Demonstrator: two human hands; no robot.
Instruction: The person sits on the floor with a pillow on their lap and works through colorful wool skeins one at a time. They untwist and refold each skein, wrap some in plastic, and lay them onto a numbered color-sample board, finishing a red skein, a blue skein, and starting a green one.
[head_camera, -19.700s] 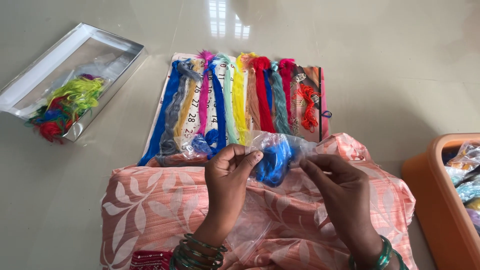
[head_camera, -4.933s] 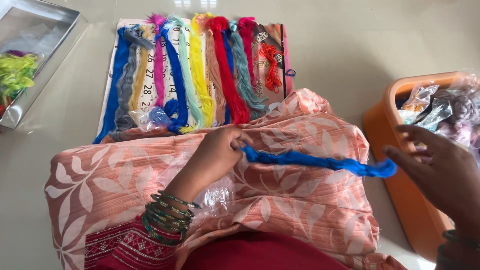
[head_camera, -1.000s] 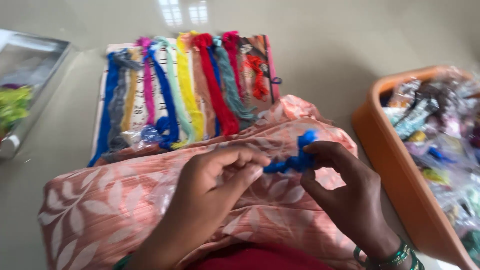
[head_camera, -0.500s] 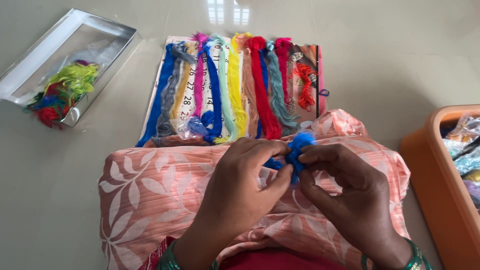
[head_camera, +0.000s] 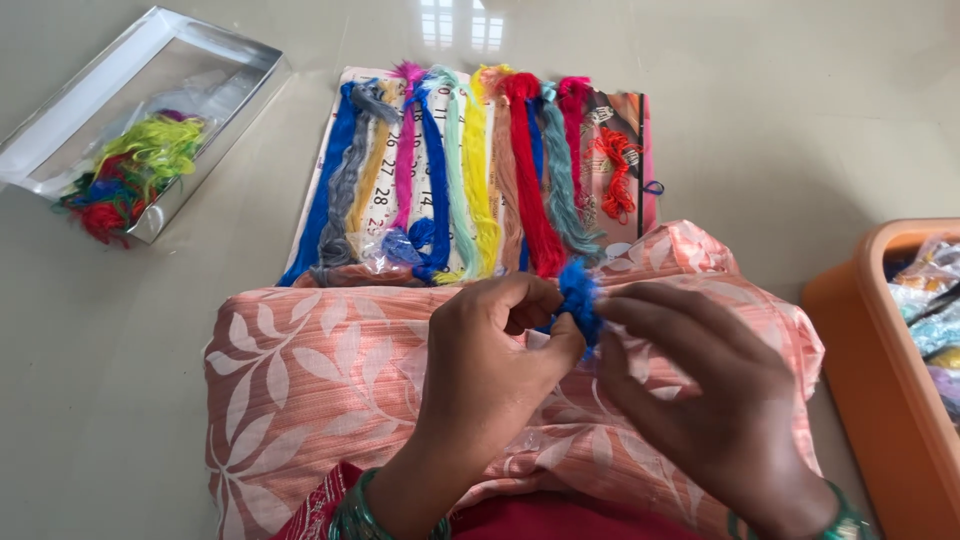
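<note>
Your left hand (head_camera: 500, 345) and right hand (head_camera: 700, 390) both pinch the blue yarn (head_camera: 578, 300) (bunched) between them, skeins (head_camera: 470, 170) lying beyond.

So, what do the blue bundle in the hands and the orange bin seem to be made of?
Blue bundle: apparently soft thread or yarn, matte, with fuzzy, frayed strands. Orange bin: probably plastic, with a smooth, thick, evenly coloured rim and a slight sheen.

orange bin (head_camera: 860, 340) crowds right (partly cropped), floor (head_camera: 120, 340) left apparently open
</note>
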